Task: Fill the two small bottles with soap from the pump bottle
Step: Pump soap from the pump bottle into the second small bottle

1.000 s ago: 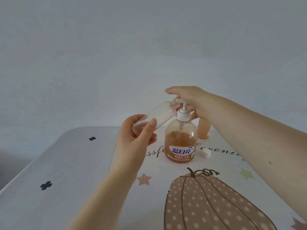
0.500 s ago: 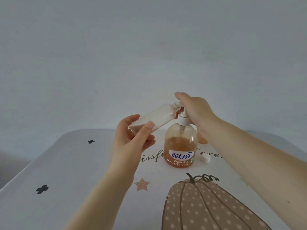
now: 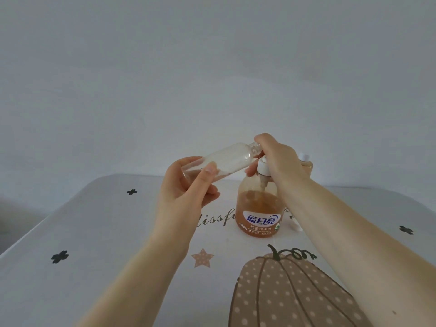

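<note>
At the centre of the frame the left hand (image 3: 188,185) grips a clear small bottle (image 3: 219,161), fingers and thumb curled round its lower end, tilted with its open neck up-right at the pump. The right hand (image 3: 278,159) presses on the pump head, fingers curled over it. The pump bottle (image 3: 259,208) stands on the table (image 3: 94,232). Behind the right wrist stands a second small bottle (image 3: 306,164), capped, holding orange soap.

The pump bottle (image 3: 259,208) stands upright at frame centre, amber soap filling roughly its lower half, blue-and-white label facing the camera. A clear small bottle (image 3: 221,162) lies tilted left of it, neck up-right at the pump head. A second, soap-filled small bottle (image 3: 306,165) stands upright just right, white-capped.
</note>
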